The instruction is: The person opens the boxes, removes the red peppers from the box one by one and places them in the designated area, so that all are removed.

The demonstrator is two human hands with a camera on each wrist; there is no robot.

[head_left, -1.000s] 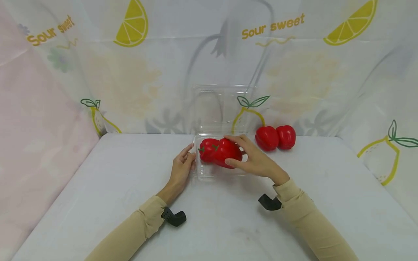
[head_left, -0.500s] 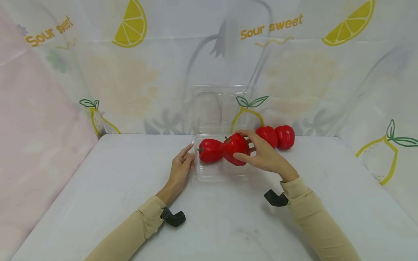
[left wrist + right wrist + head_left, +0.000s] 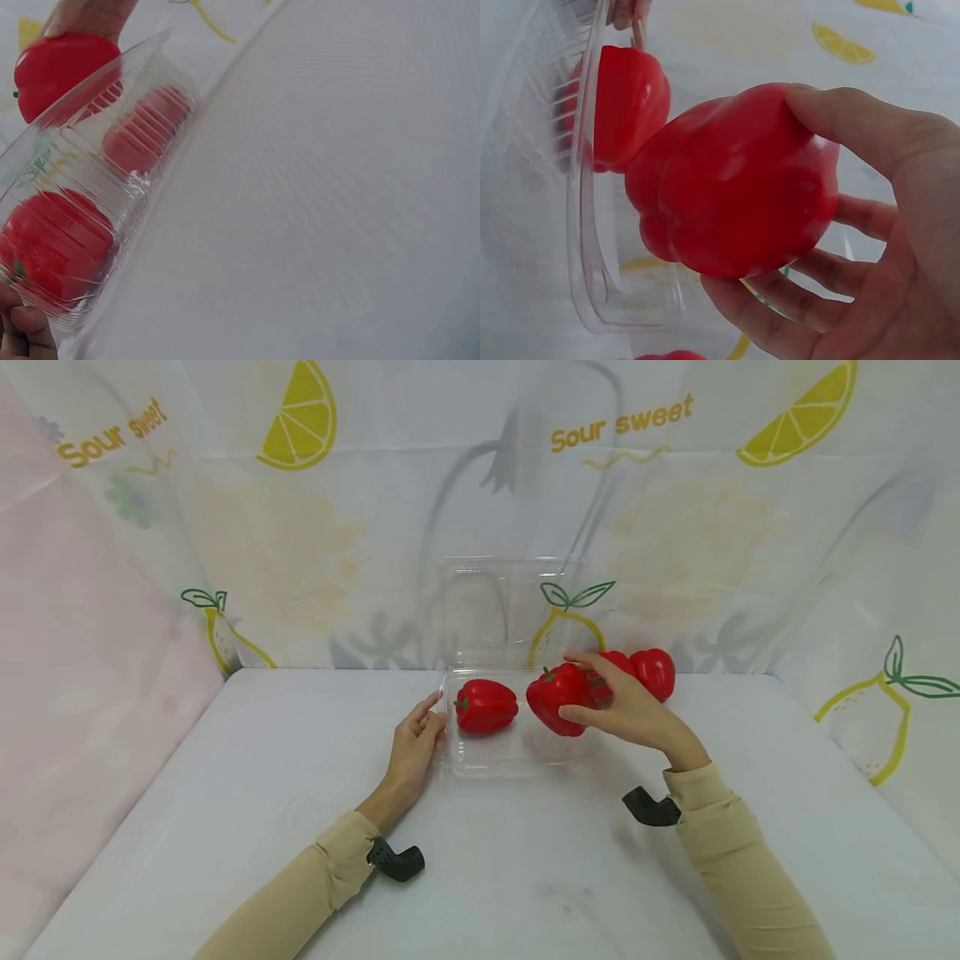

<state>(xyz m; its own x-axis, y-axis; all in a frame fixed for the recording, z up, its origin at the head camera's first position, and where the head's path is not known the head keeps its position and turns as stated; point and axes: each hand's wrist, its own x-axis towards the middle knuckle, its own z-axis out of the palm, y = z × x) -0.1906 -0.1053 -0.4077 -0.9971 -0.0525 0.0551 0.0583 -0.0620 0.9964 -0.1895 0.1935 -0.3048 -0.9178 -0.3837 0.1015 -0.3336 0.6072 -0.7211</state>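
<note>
A red bell pepper [image 3: 553, 700] with a green stem is gripped by my right hand [image 3: 633, 714], thumb on the near side and fingers round the far side. In the right wrist view this held pepper [image 3: 739, 184] is over the clear plastic clamshell container [image 3: 589, 300], its lid standing raised at the back. Inside the container's left half lies another red bell pepper [image 3: 486, 707], stem to the left. My left hand [image 3: 412, 747] holds the container's left edge; its curled fingers [image 3: 30, 321] show at the container's corner in the left wrist view.
Two more red bell peppers stand side by side at the back right of the white table [image 3: 315, 735]; the right one [image 3: 656, 672] shows better, the other [image 3: 621, 662] is partly behind my right hand. A lemon-printed cloth [image 3: 405, 510] hangs behind.
My right hand has moved right with its bell pepper, away from the pepper in the left half, opening a gap between them. My left hand has stayed at the container's edge.
</note>
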